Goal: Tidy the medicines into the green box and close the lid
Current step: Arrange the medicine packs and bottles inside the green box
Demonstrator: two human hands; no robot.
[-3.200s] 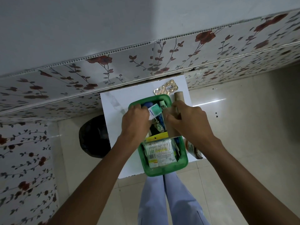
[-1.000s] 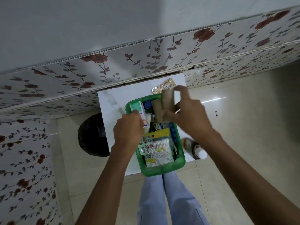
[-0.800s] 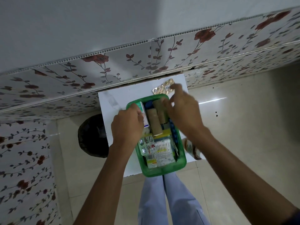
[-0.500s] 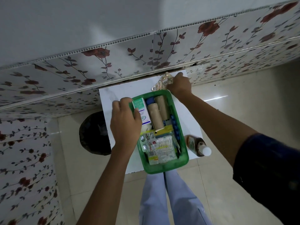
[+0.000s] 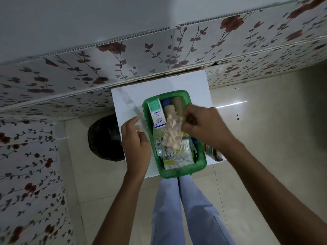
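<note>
Your right hand point(image 5: 203, 128) pinches the blister strips point(image 5: 172, 129) over the middle of the green box point(image 5: 200, 161), which is nearly full; left hand point(image 5: 135, 144), slack and empty, sits beside its left wall. Bottle point(image 5: 213, 153) still outside, no lid visible. One carton point(image 5: 156, 113) reads "Optibex"

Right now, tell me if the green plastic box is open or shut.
Open. The green plastic box has no lid on it; its contents show, and the right hand holds blister strips above it.
</note>
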